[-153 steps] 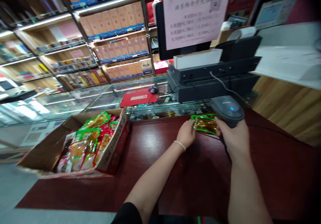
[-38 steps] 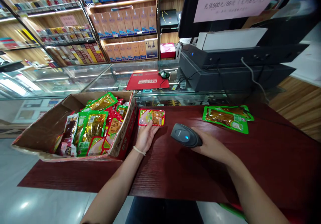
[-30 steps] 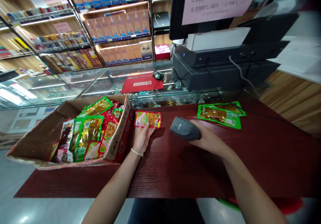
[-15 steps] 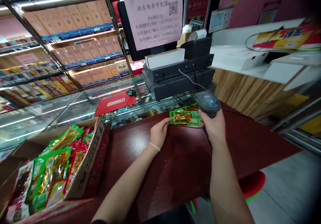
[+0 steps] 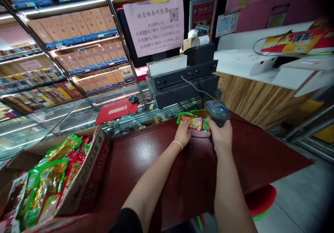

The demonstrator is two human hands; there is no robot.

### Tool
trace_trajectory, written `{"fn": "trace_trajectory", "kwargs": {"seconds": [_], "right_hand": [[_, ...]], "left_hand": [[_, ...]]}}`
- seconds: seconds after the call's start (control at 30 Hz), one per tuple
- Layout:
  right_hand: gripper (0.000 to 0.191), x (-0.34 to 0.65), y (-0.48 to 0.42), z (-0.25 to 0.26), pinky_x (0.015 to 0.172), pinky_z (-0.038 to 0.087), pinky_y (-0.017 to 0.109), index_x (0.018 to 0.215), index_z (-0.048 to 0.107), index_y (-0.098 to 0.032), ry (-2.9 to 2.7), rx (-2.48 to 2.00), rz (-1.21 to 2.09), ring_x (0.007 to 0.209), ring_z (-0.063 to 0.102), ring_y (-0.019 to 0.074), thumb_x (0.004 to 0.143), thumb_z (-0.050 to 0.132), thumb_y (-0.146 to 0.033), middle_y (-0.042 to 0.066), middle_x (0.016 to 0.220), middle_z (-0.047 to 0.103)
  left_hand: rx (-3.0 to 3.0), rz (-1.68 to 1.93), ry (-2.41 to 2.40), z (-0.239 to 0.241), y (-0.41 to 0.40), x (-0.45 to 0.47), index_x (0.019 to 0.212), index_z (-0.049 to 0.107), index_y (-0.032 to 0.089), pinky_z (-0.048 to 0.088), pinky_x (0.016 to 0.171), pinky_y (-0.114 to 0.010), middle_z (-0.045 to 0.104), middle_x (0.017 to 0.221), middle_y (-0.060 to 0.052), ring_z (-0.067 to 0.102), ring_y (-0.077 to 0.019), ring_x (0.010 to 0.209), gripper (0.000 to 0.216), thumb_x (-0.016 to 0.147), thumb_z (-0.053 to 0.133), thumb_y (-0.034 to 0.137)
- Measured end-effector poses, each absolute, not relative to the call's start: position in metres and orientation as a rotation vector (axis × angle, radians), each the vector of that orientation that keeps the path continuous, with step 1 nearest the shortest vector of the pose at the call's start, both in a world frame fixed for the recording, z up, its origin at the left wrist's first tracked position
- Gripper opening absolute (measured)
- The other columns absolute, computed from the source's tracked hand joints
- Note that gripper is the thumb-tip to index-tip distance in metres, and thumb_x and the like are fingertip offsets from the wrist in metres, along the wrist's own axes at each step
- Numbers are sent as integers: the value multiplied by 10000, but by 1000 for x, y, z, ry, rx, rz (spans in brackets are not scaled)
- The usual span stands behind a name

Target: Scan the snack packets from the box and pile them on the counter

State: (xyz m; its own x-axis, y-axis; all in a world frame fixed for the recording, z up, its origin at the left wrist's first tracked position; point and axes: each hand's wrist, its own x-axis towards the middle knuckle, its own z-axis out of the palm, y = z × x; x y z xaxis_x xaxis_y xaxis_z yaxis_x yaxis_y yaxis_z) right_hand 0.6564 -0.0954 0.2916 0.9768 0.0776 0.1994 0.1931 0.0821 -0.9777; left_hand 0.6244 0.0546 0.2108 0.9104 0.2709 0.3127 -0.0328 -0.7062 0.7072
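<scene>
My right hand (image 5: 221,134) grips a dark handheld barcode scanner (image 5: 217,110) with a blue light on top, upright above the dark red counter (image 5: 182,177). My left hand (image 5: 182,133) rests on a red-edged snack packet (image 5: 194,122) that lies on top of green snack packets (image 5: 202,114), right under the scanner's head. Its fingers lie over the packet's left end. A thin band circles my left wrist.
A cardboard box (image 5: 86,177) full of green and red snack packets (image 5: 49,181) sits at the counter's left end. Behind are a glass showcase (image 5: 78,116) with a red mat (image 5: 116,106) and mouse, a black till with monitor (image 5: 182,80), and shelves of cartons. A red stool (image 5: 261,196) stands below right.
My left hand has slid right and set the red-edged packet on the green packets. The scanner stays over the pile. The view has shifted slightly.
</scene>
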Motion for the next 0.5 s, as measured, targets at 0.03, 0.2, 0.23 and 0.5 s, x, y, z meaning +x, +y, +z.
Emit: {"fn": "trace_trajectory", "kwargs": {"seconds": [0.03, 0.2, 0.23, 0.5], "right_hand": [[354, 656, -94, 292, 347, 378, 250, 912, 559, -214, -222, -1493, -71, 377, 453, 118, 717, 717, -463, -41, 559, 526], [299, 646, -85, 294, 368, 364, 261, 808, 594, -192, -251, -1519, 27, 385, 450, 120, 705, 742, -431, -31, 527, 529], [287, 641, -81, 295, 370, 361, 259, 810, 601, -185, -286, -1503, 70, 386, 449, 116, 713, 738, -417, -30, 532, 534], [304, 576, -30, 295, 361, 357, 250, 751, 601, -200, -562, -1337, 448, 374, 446, 107, 674, 798, -420, -32, 525, 519]], "left_hand": [[2270, 582, 173, 214, 57, 614, 1311, 572, 134, 271, 1181, -497, 495, 1432, -189, 390, -297, 1390, 471, 846, 498, 107], [2209, 768, 237, 252, 70, 533, 1159, 659, 199, 420, 1073, -425, 654, 1199, -111, 575, -238, 1159, 360, 859, 486, 103], [2211, 799, 262, 264, 72, 513, 1161, 656, 204, 433, 1056, -411, 660, 1179, -102, 583, -230, 1135, 355, 866, 483, 108], [2142, 879, 450, 359, 83, 331, 1117, 696, 272, 420, 1045, -409, 684, 1114, -78, 598, -262, 1082, 266, 875, 588, 245]]}}
